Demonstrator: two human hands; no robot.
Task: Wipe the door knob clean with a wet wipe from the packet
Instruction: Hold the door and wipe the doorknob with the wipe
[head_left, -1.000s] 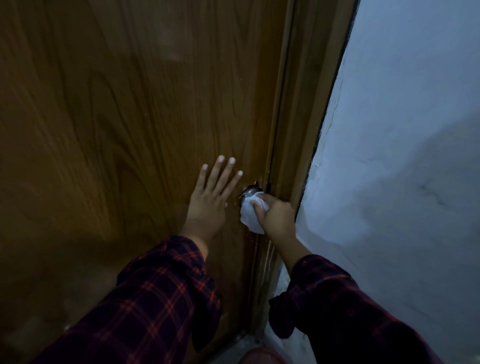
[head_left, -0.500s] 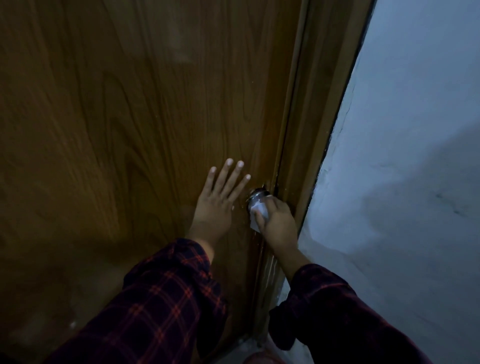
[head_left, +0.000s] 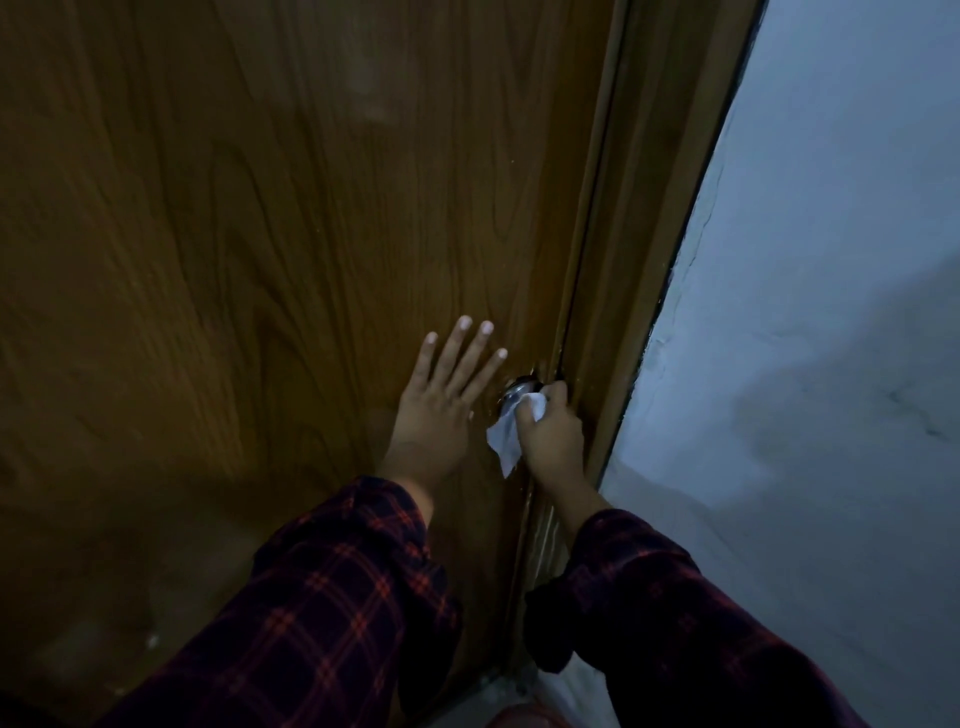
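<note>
Door knob (head_left: 519, 391) of shiny metal sits at the right edge of the wooden door (head_left: 260, 234), close to the frame (head_left: 649, 234), mostly covered by the white wet wipe (head_left: 506, 441). Right hand (head_left: 550, 441) has its fingers curled tight around wipe and knob together (a loose corner of the wipe hangs below). Left hand (head_left: 441, 405) lies flat against the door just beside the knob, fingers spread apart and straight. Both sleeves are dark plaid.

Both sleeves (head_left: 322, 618) are dark plaid flannel (navy with red-orange checks), cuffs loose at bare wrists.
</note>
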